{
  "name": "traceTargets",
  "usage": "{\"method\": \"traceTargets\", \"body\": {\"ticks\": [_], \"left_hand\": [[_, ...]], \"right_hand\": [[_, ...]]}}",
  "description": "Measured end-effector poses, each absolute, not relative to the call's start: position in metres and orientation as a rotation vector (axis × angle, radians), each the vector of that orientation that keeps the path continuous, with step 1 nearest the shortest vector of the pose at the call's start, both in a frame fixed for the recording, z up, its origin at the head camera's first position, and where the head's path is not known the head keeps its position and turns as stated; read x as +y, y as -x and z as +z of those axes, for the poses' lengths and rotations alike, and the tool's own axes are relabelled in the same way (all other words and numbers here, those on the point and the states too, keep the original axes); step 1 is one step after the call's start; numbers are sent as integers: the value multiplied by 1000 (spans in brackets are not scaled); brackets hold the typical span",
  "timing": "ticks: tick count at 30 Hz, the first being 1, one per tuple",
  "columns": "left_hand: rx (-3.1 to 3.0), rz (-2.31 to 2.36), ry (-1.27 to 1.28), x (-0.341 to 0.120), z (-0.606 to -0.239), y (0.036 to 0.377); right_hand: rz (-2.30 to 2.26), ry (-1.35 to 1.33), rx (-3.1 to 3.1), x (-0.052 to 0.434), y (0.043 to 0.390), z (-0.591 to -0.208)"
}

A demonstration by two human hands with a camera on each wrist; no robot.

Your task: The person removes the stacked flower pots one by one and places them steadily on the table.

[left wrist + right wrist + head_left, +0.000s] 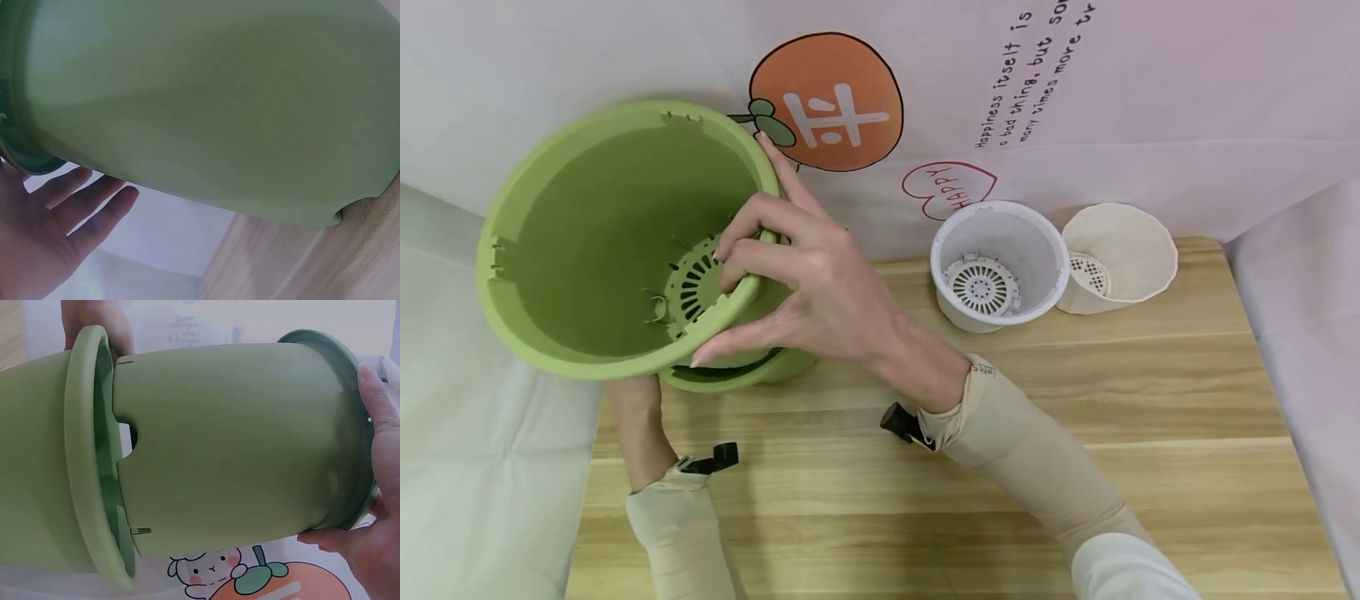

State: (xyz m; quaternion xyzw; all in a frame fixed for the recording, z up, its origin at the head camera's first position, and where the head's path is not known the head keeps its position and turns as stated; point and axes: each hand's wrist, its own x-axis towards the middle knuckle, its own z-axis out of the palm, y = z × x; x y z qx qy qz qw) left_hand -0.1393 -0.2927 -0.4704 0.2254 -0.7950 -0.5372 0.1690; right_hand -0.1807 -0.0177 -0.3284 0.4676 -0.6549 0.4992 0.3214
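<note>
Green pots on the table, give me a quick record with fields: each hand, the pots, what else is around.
right hand: grips the rim of the inner green pot
left hand: open under the outer green pot, fingers spread
pots: inner one tilted, partly out of the outer one
other things: white pot and cream pot on the wooden table

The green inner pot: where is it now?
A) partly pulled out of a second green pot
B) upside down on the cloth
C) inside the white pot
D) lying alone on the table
A: the right-wrist view shows the green inner pot sticking out of the outer green pot.
</note>
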Motion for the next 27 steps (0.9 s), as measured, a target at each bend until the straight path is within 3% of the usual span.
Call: {"method": "traceTargets", "body": {"ticks": [12,27], "left_hand": [[-2092,-1689,-480,-295,-470,144],[-2189,-1509,-356,-294,-470,146]], "right_hand": [[1337,-1140,-1707,3,180,-326],[1308,-1075,-1723,25,180,-329]]}}
